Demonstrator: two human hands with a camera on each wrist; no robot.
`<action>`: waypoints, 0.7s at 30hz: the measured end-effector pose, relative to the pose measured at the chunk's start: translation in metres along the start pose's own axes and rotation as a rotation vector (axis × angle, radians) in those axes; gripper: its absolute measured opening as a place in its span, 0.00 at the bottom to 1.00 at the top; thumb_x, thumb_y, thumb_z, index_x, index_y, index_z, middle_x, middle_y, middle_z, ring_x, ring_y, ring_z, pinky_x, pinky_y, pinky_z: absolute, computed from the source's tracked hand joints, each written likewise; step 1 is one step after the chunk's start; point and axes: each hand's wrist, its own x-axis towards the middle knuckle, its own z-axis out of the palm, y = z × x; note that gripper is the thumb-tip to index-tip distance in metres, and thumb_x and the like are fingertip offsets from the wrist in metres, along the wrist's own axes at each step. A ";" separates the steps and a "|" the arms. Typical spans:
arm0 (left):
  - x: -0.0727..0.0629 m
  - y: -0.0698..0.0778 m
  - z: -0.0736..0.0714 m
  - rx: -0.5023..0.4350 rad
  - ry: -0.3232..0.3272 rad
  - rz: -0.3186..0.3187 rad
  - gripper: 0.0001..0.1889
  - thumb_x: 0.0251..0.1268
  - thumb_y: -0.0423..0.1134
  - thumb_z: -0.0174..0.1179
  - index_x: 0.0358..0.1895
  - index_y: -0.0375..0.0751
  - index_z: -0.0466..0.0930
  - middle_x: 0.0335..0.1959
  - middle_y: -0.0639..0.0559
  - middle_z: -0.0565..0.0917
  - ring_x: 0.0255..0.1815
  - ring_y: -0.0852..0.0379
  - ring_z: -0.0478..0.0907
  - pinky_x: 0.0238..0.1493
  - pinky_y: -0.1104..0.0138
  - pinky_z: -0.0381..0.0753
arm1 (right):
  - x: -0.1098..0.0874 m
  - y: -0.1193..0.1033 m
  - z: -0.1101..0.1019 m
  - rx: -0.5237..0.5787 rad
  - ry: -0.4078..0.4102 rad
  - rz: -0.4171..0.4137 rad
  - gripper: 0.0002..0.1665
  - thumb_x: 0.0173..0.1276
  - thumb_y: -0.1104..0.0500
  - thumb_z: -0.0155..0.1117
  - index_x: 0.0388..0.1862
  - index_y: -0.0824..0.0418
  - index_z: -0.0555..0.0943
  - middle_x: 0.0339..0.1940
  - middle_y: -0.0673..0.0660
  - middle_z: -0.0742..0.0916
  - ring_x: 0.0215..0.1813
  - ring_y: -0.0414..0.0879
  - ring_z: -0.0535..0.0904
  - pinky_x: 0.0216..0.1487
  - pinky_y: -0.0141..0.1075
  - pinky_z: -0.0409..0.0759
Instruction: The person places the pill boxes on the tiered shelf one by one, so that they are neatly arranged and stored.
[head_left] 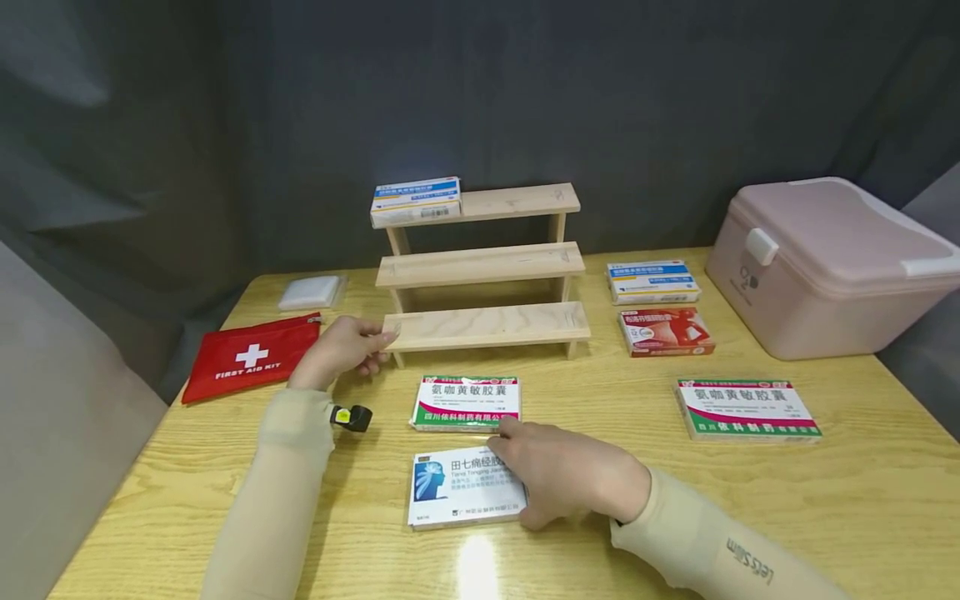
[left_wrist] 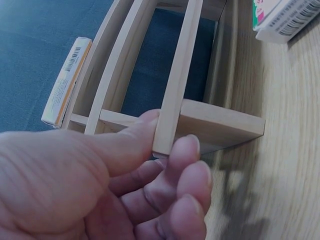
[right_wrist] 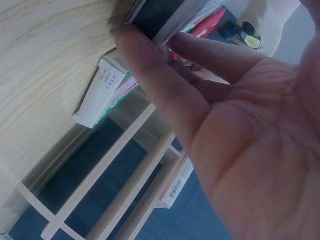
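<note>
White box (head_left: 465,490) pt. behind R hand (head_left: 566,472)

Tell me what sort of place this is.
Probably a staged work table, perhaps imitating a small pharmacy display; I can't be certain. The signs are the medicine boxes, the three-tier wooden rack and the plain dark backdrop behind it.

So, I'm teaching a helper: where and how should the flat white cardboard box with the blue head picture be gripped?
Probably grip the box across its right end, from the right: broad face up, it is narrower front to back.
</note>
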 end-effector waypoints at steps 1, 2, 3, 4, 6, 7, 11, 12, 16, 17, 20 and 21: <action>0.000 0.000 0.000 0.000 -0.001 0.002 0.17 0.72 0.47 0.60 0.51 0.35 0.81 0.37 0.37 0.83 0.28 0.51 0.80 0.36 0.61 0.81 | 0.000 0.000 0.000 0.002 -0.001 0.001 0.46 0.40 0.59 0.79 0.63 0.65 0.75 0.49 0.52 0.77 0.44 0.42 0.73 0.56 0.38 0.76; 0.000 0.000 0.000 -0.001 0.001 0.002 0.17 0.72 0.47 0.60 0.51 0.35 0.81 0.37 0.38 0.83 0.28 0.51 0.80 0.36 0.61 0.81 | 0.001 0.001 0.000 0.003 0.000 0.000 0.45 0.40 0.59 0.79 0.62 0.64 0.75 0.49 0.52 0.77 0.43 0.42 0.73 0.55 0.37 0.76; 0.000 0.000 -0.001 -0.002 0.003 0.003 0.17 0.71 0.47 0.61 0.51 0.35 0.81 0.37 0.38 0.83 0.28 0.51 0.80 0.36 0.60 0.81 | 0.001 0.002 0.000 0.005 0.001 0.001 0.45 0.39 0.60 0.79 0.61 0.64 0.75 0.49 0.52 0.77 0.43 0.42 0.73 0.55 0.37 0.76; 0.000 0.000 -0.001 -0.004 0.004 0.004 0.17 0.71 0.47 0.61 0.51 0.35 0.81 0.37 0.38 0.83 0.28 0.51 0.80 0.36 0.60 0.81 | 0.001 0.002 0.000 0.006 0.002 -0.001 0.44 0.39 0.60 0.79 0.60 0.63 0.75 0.48 0.51 0.77 0.43 0.42 0.73 0.54 0.37 0.76; -0.001 0.000 -0.001 -0.003 0.003 0.006 0.17 0.71 0.46 0.61 0.50 0.35 0.81 0.37 0.37 0.83 0.28 0.51 0.80 0.36 0.60 0.81 | 0.002 0.004 0.000 0.006 0.005 -0.009 0.43 0.38 0.60 0.78 0.58 0.62 0.75 0.47 0.50 0.76 0.42 0.41 0.72 0.52 0.36 0.77; -0.001 0.000 -0.001 -0.005 0.002 0.008 0.17 0.72 0.46 0.60 0.50 0.35 0.81 0.37 0.37 0.83 0.28 0.51 0.79 0.36 0.61 0.81 | 0.002 0.004 0.000 0.009 0.003 -0.011 0.42 0.38 0.59 0.78 0.58 0.61 0.76 0.46 0.49 0.76 0.41 0.41 0.72 0.51 0.35 0.76; -0.001 -0.001 -0.001 -0.010 -0.001 0.006 0.16 0.71 0.46 0.61 0.48 0.35 0.82 0.37 0.36 0.83 0.28 0.51 0.79 0.35 0.61 0.81 | 0.001 0.006 -0.003 0.021 -0.001 -0.017 0.43 0.36 0.60 0.78 0.58 0.60 0.76 0.45 0.48 0.74 0.40 0.41 0.72 0.48 0.35 0.76; -0.001 -0.001 -0.001 -0.010 -0.002 0.005 0.16 0.71 0.46 0.61 0.48 0.35 0.82 0.38 0.36 0.83 0.28 0.51 0.79 0.36 0.61 0.81 | 0.001 0.007 -0.004 0.027 -0.005 -0.017 0.44 0.36 0.60 0.78 0.59 0.60 0.75 0.45 0.48 0.75 0.40 0.41 0.72 0.48 0.35 0.76; -0.002 -0.001 -0.001 -0.008 -0.003 -0.004 0.16 0.71 0.46 0.61 0.49 0.35 0.82 0.38 0.36 0.83 0.28 0.50 0.80 0.36 0.60 0.81 | -0.001 0.010 -0.009 0.056 -0.009 -0.014 0.49 0.36 0.62 0.76 0.65 0.58 0.74 0.48 0.48 0.74 0.42 0.41 0.72 0.48 0.35 0.76; -0.001 -0.001 -0.001 -0.007 -0.003 -0.006 0.16 0.71 0.46 0.61 0.49 0.35 0.82 0.38 0.36 0.84 0.28 0.50 0.80 0.36 0.60 0.81 | -0.002 0.011 -0.011 0.065 -0.009 -0.013 0.49 0.36 0.63 0.75 0.65 0.58 0.74 0.47 0.48 0.74 0.41 0.42 0.72 0.46 0.35 0.75; 0.000 -0.001 0.000 -0.005 0.001 -0.008 0.16 0.71 0.45 0.61 0.49 0.35 0.82 0.37 0.37 0.84 0.27 0.51 0.79 0.34 0.62 0.81 | -0.005 0.016 -0.018 0.078 0.006 -0.011 0.49 0.36 0.63 0.74 0.66 0.58 0.74 0.46 0.47 0.73 0.41 0.42 0.72 0.45 0.35 0.75; 0.000 -0.001 0.000 -0.004 0.003 -0.010 0.16 0.71 0.46 0.61 0.49 0.35 0.82 0.36 0.38 0.84 0.27 0.51 0.79 0.34 0.63 0.81 | -0.006 0.018 -0.021 0.081 0.014 -0.009 0.49 0.36 0.63 0.74 0.65 0.58 0.74 0.45 0.46 0.73 0.40 0.42 0.72 0.45 0.35 0.75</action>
